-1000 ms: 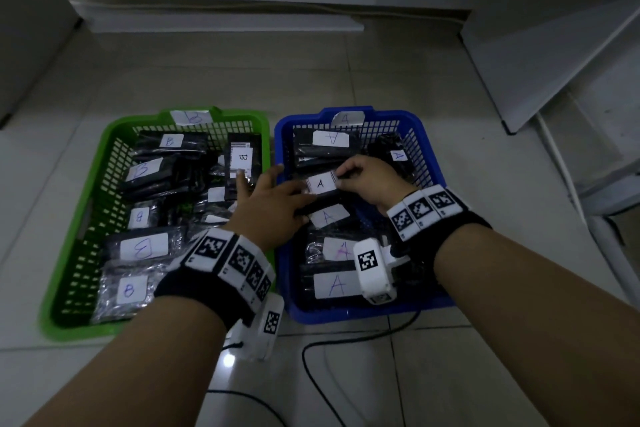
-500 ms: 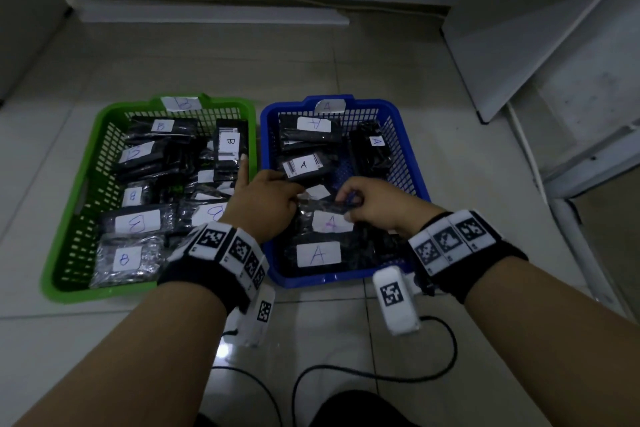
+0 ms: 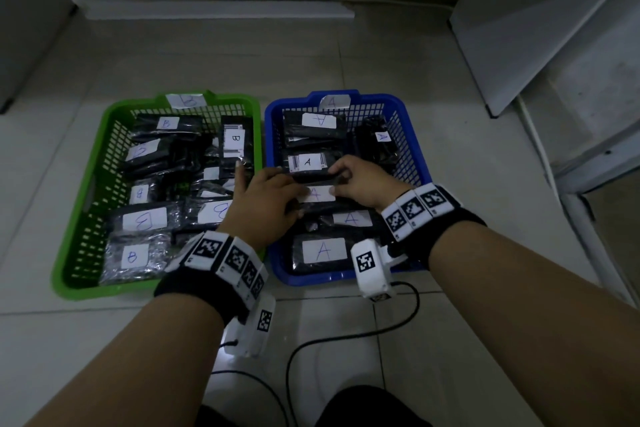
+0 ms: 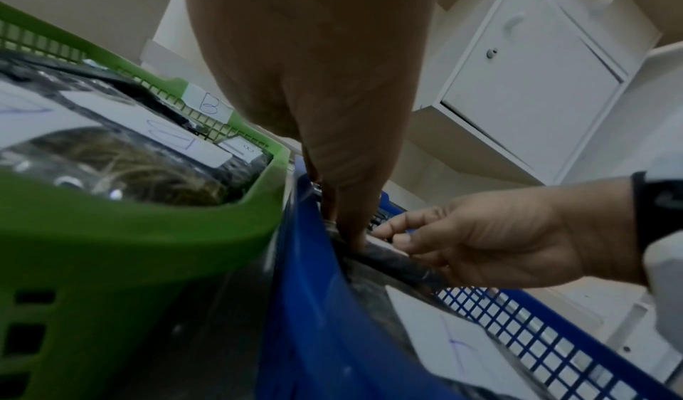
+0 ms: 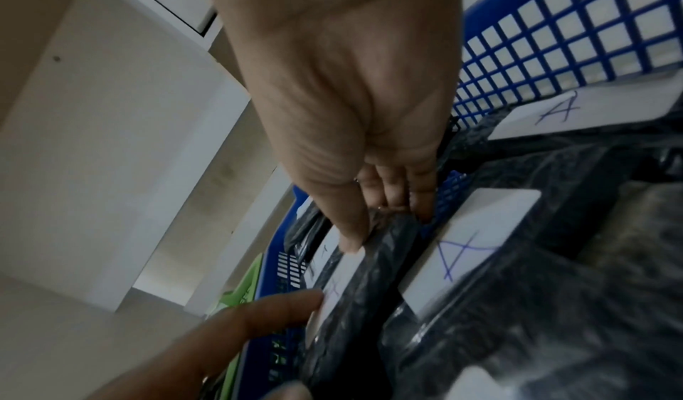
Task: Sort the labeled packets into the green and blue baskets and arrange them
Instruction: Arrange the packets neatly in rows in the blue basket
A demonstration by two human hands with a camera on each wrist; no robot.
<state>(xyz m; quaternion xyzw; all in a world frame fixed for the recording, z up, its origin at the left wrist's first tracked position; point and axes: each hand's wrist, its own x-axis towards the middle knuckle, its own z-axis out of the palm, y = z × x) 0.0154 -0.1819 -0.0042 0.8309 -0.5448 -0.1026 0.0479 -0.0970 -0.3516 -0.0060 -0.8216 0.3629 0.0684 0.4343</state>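
Observation:
A blue basket (image 3: 346, 276) marked A holds several black packets with white A labels. Beside it on the left, a green basket (image 3: 100, 289) marked B holds several B packets. Both hands are in the middle of the blue basket on one black A packet (image 3: 317, 193). My left hand (image 3: 266, 198) grips its left end, with one finger sticking out over the green basket. My right hand (image 3: 360, 180) pinches its right edge. In the right wrist view, thumb and fingers (image 5: 355, 231) clamp the packet (image 5: 369, 275). The left wrist view shows a fingertip (image 4: 351, 237) pressing on the packet (image 4: 391, 260).
The baskets stand side by side on a pale tiled floor. Black cables (image 3: 346, 340) trail on the tiles close to me. A white cabinet (image 3: 536, 28) and a leaning white panel stand at the right. A low white ledge (image 3: 207, 7) runs behind the baskets.
The barcode-labelled A packet that both hands held now lies further back in the blue basket. Both hands have moved to the A packet just in front of it.

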